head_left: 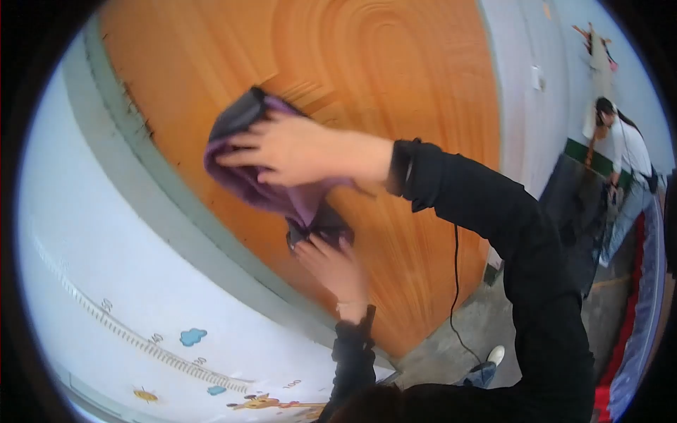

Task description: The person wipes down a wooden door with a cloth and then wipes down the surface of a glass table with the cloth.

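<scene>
Cloth: purple and dark grey, soft, crumpled into folds; directly beneath the fingers of both hands, in front of the door panel.
Right fingers: spread across the upper, larger part of the cloth, pointing left in view; right hand slightly blurred.
Left fingers: bent over the lower, dark end; whether the left hand pinches the fabric cannot be told.
Long axis: slanting from upper left to lower right, linking the hands; the right covers more of it.
Door panel: orange-brown, wood-grained, with a curved arch pattern; contact behind the cloth is hidden.
Border: grey band beside the panel.
Wall: white, smooth, bearing a printed height scale and a blue cloud.
Far right: another person in a white top, bending, well apart.
</scene>
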Motion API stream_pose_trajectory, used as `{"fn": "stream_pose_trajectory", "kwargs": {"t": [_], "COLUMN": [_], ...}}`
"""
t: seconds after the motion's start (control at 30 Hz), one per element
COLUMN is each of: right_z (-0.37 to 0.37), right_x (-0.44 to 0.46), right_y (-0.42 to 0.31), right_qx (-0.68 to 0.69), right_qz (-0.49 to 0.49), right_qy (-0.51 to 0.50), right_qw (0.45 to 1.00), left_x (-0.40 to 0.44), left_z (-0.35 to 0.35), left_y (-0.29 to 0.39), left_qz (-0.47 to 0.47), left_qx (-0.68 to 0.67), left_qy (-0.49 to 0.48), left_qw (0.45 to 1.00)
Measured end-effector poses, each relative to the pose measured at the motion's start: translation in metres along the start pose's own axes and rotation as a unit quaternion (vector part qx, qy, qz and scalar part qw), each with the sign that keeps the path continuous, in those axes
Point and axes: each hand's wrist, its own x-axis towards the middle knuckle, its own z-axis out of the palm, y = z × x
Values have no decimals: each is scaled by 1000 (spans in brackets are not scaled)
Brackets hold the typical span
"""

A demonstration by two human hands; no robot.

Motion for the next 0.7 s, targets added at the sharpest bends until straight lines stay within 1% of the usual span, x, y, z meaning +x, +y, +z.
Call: {"fn": "stream_pose_trajectory", "kwargs": {"t": [0.03, 0.1, 0.13, 0.23, 0.3, 0.33, 0.37, 0.4, 0.43, 0.5, 0.53, 0.57, 0.6, 0.63, 0.7], "right_z": [-2, 4, 3, 1, -3, -5, -7, -10, -12, -22, -26, -32, -37, -45, -69], "right_x": [-11, -26, -30, -18, -7, -3, 3, 12, 19, 29, 30, 30, 30, 30, 25], "right_y": [-7, -6, -5, 7, 17, 22, 29, 37, 45, 65, 76, 90, 107, 124, 166], "right_qx": [8, 13, -9, -37, -37, -35, -38, -53, -67, -123, -133, -131, -134, -134, -129], "right_qz": [9, -18, -48, -94, -113, -121, -116, -116, -115, -146, -149, -156, -131, -106, -74], "right_qy": [-26, -37, 9, 21, 39, 51, 40, 62, 83, 165, 194, 200, 198, 197, 166], "right_qw": [1000, 999, 999, 995, 992, 991, 992, 990, 988, 968, 960, 958, 962, 966, 975], "left_x": [-12, -23, -24, -10, 7, 19, 31, 45, 57, 82, 96, 108, 119, 130, 158], "left_z": [0, 1, 0, 4, 5, 6, 7, 6, 4, -2, -6, -9, -6, 3, 14], "left_y": [-2, -6, -7, -2, 4, 7, 11, 16, 26, 52, 65, 79, 94, 109, 134], "left_qz": [12, 11, 0, -12, -10, -4, 2, 14, 8, -47, -50, -51, -54, -59, -13], "left_qx": [-10, -43, -40, -30, -26, -22, -16, 8, 14, 19, 23, 1, -19, -10, 34], "left_qy": [-4, 9, -13, 5, 21, 53, 82, 103, 103, 124, 131, 134, 135, 142, 180], "left_qw": [1000, 999, 999, 999, 999, 998, 996, 995, 994, 991, 990, 990, 989, 988, 983]}}
